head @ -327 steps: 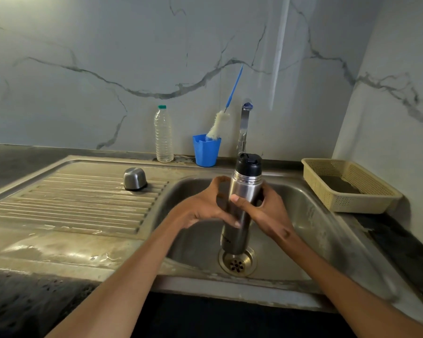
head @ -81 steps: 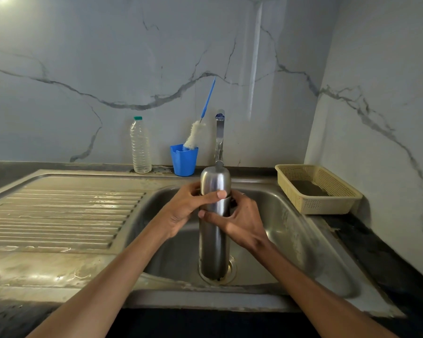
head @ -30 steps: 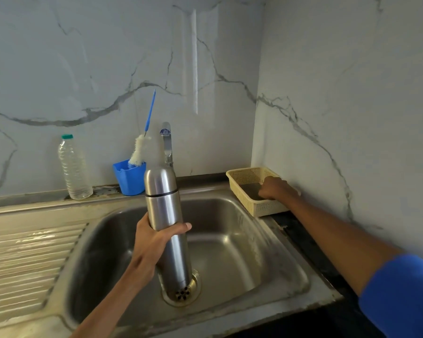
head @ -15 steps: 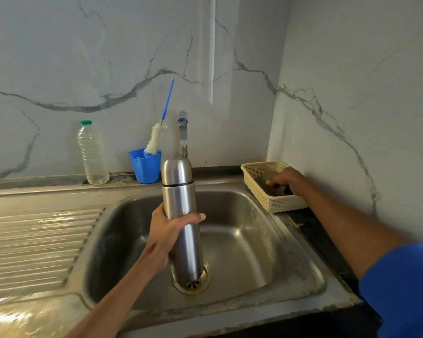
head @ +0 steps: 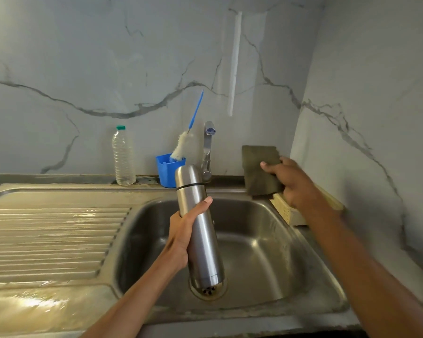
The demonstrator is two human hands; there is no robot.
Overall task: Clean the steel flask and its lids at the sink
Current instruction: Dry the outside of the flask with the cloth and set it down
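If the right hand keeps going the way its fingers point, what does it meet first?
The right hand, gripping a cloth, points left toward the tap. That looks like the first thing in line, though depth is unclear.

I see a silver flask point(head: 200, 225) w/ a thin black band near its top. Cloth point(head: 260, 169) is olive-green. Cup point(head: 168, 170) is blue; brush point(head: 181, 147) has white bristles, blue handle. Bottle point(head: 123, 158) is clear w/ green cap. Basket point(head: 287, 211) is pale yellow. Wall point(head: 83, 69) is white marble w/ grey veins.
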